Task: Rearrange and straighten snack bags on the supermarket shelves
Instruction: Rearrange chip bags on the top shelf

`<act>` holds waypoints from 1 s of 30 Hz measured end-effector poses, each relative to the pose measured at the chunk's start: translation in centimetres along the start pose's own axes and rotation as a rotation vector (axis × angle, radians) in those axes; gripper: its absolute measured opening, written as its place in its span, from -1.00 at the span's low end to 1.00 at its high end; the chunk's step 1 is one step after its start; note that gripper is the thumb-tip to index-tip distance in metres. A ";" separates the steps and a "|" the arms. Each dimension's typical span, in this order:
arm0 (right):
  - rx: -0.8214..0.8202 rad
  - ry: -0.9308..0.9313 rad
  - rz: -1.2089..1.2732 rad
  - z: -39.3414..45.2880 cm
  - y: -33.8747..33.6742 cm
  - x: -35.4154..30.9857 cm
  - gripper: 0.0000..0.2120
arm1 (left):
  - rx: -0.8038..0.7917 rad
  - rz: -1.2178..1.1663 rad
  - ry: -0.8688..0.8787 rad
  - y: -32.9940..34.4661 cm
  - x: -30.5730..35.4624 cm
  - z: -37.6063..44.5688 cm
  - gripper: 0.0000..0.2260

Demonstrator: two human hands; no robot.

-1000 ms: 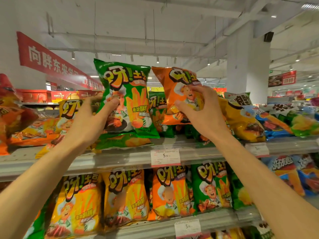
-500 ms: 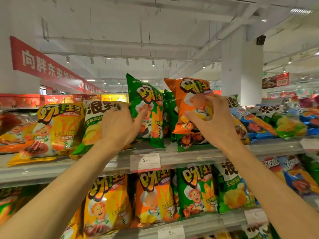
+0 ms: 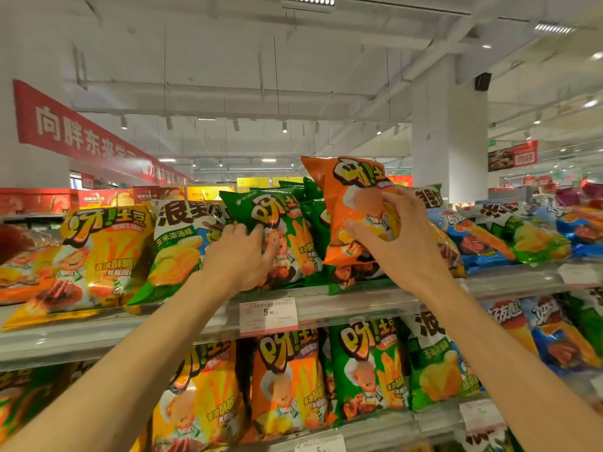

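Since the frame half a second earlier, both hands are sitting further right along the top shelf point(image 3: 359, 305), and the green bag is now leaning left instead of standing straight.

Yellow bag point(image 3: 98, 256) is lying tilted at the 9 o'clock end of that shelf, with a white-and-green bag point(image 3: 182, 243) leaning beside it. Left hand point(image 3: 235, 259) is gripping the green bag point(image 3: 277, 230), thumb pressing on the front face and fingers curling behind its left edge. Immediately at 3 o'clock of it, the right hand point(image 3: 398, 246) is gripping the orange bag point(image 3: 352, 197), fingers spreading over its front and thumb under its lower part, the bag being held raised above the row. Blue bags point(image 3: 473, 236) are lying further right. Price tag point(image 3: 268, 316) is hanging on the shelf edge at 6 o'clock of the left hand.
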State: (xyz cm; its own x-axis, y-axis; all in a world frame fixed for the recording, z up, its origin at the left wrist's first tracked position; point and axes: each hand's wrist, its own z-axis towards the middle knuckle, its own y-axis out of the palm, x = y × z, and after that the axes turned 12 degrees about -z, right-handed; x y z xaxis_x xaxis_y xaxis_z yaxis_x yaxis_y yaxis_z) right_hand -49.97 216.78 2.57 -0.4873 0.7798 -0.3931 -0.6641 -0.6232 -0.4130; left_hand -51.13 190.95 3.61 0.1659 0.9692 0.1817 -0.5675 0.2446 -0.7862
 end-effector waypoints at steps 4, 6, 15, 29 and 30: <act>0.022 -0.008 0.048 -0.4 -0.3 -0.3 -0.37 | 0.296 -0.221 0.074 0.1 0.3 -1.3 -0.50; 0.036 -0.022 0.076 -0.6 -0.6 -0.5 -0.40 | 0.439 -0.401 0.173 0.0 0.9 -1.7 -0.65; -0.064 -0.052 0.234 -1.2 -0.2 -3.7 -0.64 | -0.005 -1.386 0.035 -2.3 3.8 -2.4 -0.73; -0.119 -0.068 0.488 -2.3 4.7 -9.9 -0.72 | 0.163 -1.171 -0.042 -5.7 -4.8 -6.4 -0.44; -0.119 -0.072 0.510 -2.4 5.2 -10.9 -0.71 | 0.164 -1.177 -0.039 -6.2 -5.9 -6.6 -0.45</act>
State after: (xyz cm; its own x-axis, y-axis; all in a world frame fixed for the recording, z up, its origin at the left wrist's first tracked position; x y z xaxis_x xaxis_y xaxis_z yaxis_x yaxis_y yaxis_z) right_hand -46.73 204.85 2.73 -0.7721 0.3755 -0.5127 -0.2656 -0.9236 -0.2764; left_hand -43.23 183.49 3.51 0.6314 0.1460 0.7616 -0.1796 0.9829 -0.0396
